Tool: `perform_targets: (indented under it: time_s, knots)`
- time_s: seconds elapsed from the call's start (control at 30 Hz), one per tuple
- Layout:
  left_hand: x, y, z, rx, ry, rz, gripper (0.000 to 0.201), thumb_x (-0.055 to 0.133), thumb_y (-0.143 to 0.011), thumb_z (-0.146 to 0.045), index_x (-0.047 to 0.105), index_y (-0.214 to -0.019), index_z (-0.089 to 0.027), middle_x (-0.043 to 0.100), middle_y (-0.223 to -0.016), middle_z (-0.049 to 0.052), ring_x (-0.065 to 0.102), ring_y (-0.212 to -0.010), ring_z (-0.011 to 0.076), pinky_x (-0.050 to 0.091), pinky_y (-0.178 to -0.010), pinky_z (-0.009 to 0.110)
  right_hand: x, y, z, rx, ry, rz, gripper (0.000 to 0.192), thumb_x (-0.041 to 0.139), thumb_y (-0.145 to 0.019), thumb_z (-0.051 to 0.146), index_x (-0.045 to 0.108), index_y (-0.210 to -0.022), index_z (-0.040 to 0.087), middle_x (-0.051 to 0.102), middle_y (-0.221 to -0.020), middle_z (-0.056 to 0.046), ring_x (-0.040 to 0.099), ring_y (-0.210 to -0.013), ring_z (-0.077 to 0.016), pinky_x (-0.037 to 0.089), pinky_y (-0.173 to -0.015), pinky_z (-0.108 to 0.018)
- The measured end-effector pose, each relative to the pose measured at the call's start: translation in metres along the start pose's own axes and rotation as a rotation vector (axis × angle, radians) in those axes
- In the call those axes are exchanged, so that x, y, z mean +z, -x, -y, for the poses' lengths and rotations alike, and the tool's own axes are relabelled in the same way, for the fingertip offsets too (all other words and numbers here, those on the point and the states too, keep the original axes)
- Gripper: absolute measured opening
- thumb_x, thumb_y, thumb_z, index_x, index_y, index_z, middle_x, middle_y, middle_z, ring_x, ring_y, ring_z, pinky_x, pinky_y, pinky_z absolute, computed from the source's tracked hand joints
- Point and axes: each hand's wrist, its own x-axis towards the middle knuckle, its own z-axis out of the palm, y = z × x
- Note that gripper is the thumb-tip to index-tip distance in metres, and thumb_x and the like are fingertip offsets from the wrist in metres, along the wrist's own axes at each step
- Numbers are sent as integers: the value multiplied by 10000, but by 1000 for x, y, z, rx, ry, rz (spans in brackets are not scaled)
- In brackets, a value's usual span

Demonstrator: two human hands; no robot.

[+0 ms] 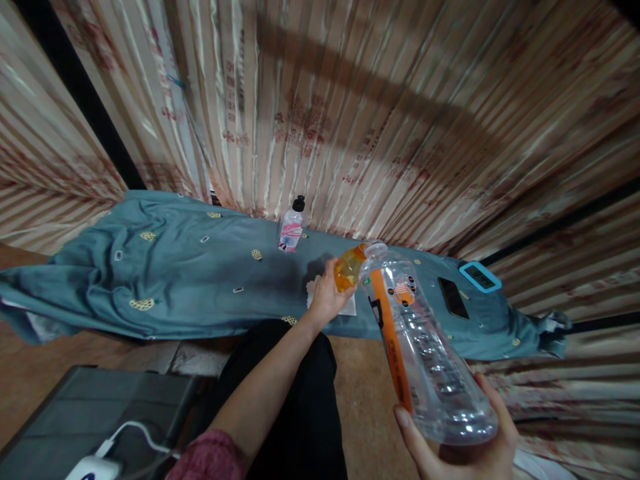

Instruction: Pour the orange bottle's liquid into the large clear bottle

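Observation:
My left hand [327, 293] is closed around a small orange-yellow translucent container [349, 268], just above the cloth. In my right hand [463, 440] lies a large clear plastic bottle [435, 353] with an orange label, gripped near its base. The bottle is tilted, its neck pointing away from me toward the mouth of the orange container. Neck and mouth meet or nearly meet; I cannot tell whether they touch. Whether liquid passes between them is not visible. Under my left hand is a white paper tissue [347, 308].
A green-grey cloth [200, 267] with pineapple prints covers the long bench. On it stand a black-capped bottle [291, 227], a dark phone [453, 298] and a blue-framed digital timer [480, 276]. Pleated curtains [320, 120] hang behind. A white device with a cable [95, 467] rests at lower left.

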Motion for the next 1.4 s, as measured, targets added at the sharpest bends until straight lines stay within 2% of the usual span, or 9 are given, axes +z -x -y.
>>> perform_targets:
  time_s: [0.1,0.3,0.4,0.5,0.6,0.7,0.9,1.07,1.4]
  knots:
    - [0,0,1,-1,-17,-1,664,769,-726,-162,426,-1291,-213,710,-1212,91,713,-1093,271,543,-965,401,2,1,5,46,-10,-8,1151,904,-558,532,390,-1505,127,489,-1450,-241,558,-1251,-381,498,-1004,-634]
    - [2,0,5,22,-11,-5,661,763,-739,-185,415,-1300,-207,705,-1221,96,711,-1086,265,540,-966,403,-2,1,-12,-96,-5,5,1106,919,-571,437,401,-1512,172,504,-1452,-198,594,-1161,-282,597,-778,-358]
    - [2,0,5,25,-2,-1,663,764,-737,-182,411,-1297,-210,704,-1220,89,711,-1086,257,541,-963,397,-5,-2,-19,-193,13,22,1100,928,-562,410,414,-1508,186,535,-1412,-174,618,-1071,-241,591,-715,-307]
    - [2,-1,5,21,-2,-2,669,771,-727,-171,413,-1290,-219,706,-1212,78,708,-1095,255,542,-963,393,-4,-3,-15,-205,42,3,1093,919,-568,450,425,-1501,169,551,-1389,-180,624,-1060,-258,602,-755,-358]
    - [3,-1,6,22,-5,0,665,769,-732,-174,416,-1294,-211,710,-1196,85,713,-1074,263,546,-954,404,-1,-1,-1,-77,48,-8,1100,885,-600,533,402,-1510,146,513,-1431,-210,611,-1115,-299,593,-849,-457]
    - [3,-2,7,33,16,-7,677,775,-722,-160,418,-1295,-209,699,-1222,93,710,-1085,259,543,-970,407,0,1,7,-5,38,7,1125,873,-606,568,373,-1522,145,488,-1458,-220,605,-1131,-308,587,-856,-472]
    - [3,-1,9,62,35,-10,667,767,-720,-154,422,-1287,-219,668,-1299,99,687,-1151,261,531,-1008,415,-3,-2,-11,-142,17,21,1084,906,-597,456,399,-1512,173,512,-1433,-185,611,-1097,-256,584,-735,-323]
    - [1,0,7,60,16,4,651,755,-745,-189,409,-1295,-229,674,-1282,93,698,-1117,256,537,-995,416,-3,-4,-18,-216,13,26,1079,913,-595,418,401,-1513,176,527,-1417,-177,621,-1032,-230,581,-663,-286]
    - [1,1,6,43,-25,13,660,740,-756,-198,395,-1319,-218,690,-1238,87,700,-1086,269,539,-978,426,-2,-1,-8,-130,49,3,1104,888,-595,518,397,-1510,143,524,-1414,-208,616,-1117,-304,604,-766,-407]
